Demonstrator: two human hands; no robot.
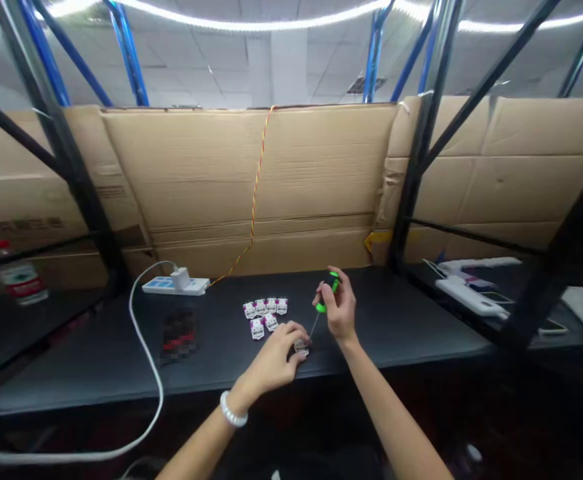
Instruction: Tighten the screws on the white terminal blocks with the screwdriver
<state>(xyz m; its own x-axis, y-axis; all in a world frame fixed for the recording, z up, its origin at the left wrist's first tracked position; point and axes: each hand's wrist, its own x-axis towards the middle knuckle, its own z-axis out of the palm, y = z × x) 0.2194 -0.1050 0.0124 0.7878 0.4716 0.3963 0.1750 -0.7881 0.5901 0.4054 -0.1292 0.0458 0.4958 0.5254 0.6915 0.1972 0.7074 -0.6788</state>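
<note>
The small white part lies on the table, pinched under the fingertips of your left grip. Just right of it, your right grip is closed around a green-handled screwdriver, its tip down at the part. A cluster of similar parts sits just beyond your left grip.

1. Bright ceiling light strips arc across the top of the frame, slightly blown out;
2. The dark surface shows little glare; shadows are soft;
3. Edges bow with wide-angle distortion; the overall picture is soft, with a pixelated patch at lower left.
</note>
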